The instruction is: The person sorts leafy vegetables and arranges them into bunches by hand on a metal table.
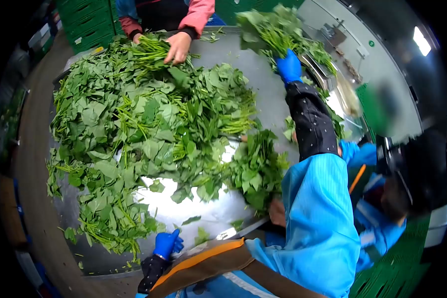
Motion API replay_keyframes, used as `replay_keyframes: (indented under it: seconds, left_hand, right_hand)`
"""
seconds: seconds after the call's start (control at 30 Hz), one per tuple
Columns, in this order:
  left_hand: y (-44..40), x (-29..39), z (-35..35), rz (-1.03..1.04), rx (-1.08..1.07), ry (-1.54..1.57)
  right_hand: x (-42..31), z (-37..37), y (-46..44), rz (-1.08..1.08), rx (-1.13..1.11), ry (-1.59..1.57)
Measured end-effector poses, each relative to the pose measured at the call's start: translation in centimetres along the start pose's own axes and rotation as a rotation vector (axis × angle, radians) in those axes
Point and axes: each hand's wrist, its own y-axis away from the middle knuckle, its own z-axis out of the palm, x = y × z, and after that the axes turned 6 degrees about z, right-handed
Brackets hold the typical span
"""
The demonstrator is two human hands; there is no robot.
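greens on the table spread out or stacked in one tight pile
Spread out: the greens lie loosely in several clumps, with bare metal table showing between them.

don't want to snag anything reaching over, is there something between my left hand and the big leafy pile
Nothing visible. Your blue-gloved left hand is close beside the near edge of the leafy pile. A loose leaf lies off to the hand's right, not in between.
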Motion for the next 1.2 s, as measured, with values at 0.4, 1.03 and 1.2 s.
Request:
replay_keyframes:
  seconds: [0.4,1.03,1.2]
  left_hand:
    - [-0.7,1.9,0.9,-0.231,0.181,0.053]
    - [2.1,-1.5,-0.9,0.26,-0.017,0.005]
    - [8.9,-3.4,-10.6,0.627,0.431,0.155]
  right_hand:
    - [20.8,14.6,9.1,0.406,-0.315,0.626]
    - [-9.2,4.4,8.9,0.024,-0.814,-0.687]
    - [-26.2,-3.3,29.8,0.03,-1.561,-0.848]
